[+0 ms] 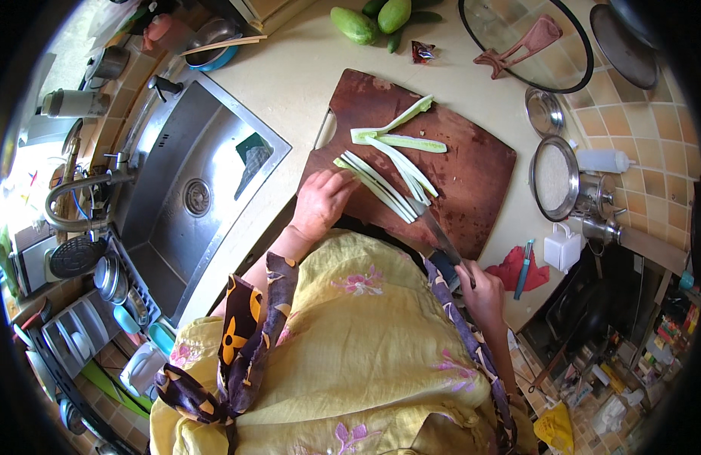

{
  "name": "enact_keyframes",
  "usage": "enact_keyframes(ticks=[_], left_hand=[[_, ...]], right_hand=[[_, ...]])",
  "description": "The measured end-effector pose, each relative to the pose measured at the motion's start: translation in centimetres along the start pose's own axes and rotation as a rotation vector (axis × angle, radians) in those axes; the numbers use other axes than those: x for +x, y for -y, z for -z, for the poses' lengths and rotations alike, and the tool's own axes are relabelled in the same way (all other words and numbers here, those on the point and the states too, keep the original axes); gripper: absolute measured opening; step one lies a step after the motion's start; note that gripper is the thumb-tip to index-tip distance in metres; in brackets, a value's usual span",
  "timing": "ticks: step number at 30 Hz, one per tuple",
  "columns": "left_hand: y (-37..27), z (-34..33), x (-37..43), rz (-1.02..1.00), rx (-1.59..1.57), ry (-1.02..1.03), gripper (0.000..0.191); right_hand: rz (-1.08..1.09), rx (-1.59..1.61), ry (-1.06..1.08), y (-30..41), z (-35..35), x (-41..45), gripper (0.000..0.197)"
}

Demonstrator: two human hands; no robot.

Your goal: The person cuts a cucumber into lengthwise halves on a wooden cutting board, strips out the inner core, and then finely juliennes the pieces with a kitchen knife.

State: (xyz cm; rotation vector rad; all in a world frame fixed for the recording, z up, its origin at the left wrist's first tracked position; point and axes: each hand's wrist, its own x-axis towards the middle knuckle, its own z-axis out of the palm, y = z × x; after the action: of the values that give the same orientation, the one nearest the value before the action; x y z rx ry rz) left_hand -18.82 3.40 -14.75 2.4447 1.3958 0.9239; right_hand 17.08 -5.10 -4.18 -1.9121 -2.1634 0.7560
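Observation:
A dark wooden cutting board [475,170] lies on the counter before me. My right hand [482,293] grips the handle of a kitchen knife [440,234], whose blade tip meets the near ends of some cut strips. Those long, pale green cucumber strips [379,190] lie side by side near the board's left edge. Bent over their far end are the fingers of my left hand [323,202]; the fingertips are partly hidden, so their hold is unclear. More cucumber pieces [413,142], spread like a fan, rest beyond the strips, some showing the seedy core.
Left of the board is a steel sink [163,227] with a faucet [71,199]. Whole cucumbers [353,25] and a small wrapped packet [423,52] lie at the back. A glass lid [527,45], a bowl of white grains [552,179] and a peeler [523,270] on red cloth stand right.

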Motion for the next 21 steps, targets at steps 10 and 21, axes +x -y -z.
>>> enact_keyframes(ticks=[10, 21], left_hand=[[1.3, -1.1, -0.9, 0.166, 0.046, -0.008, 0.018], [1.8, -1.4, -1.1, 0.138, 0.087, -0.047, 0.019]], right_hand=[[0.2, -0.052, -0.032, 6.0, -4.5, 6.3, 0.02], [0.295, -0.065, 0.022, 7.1, -4.5, 8.8, 0.015]])
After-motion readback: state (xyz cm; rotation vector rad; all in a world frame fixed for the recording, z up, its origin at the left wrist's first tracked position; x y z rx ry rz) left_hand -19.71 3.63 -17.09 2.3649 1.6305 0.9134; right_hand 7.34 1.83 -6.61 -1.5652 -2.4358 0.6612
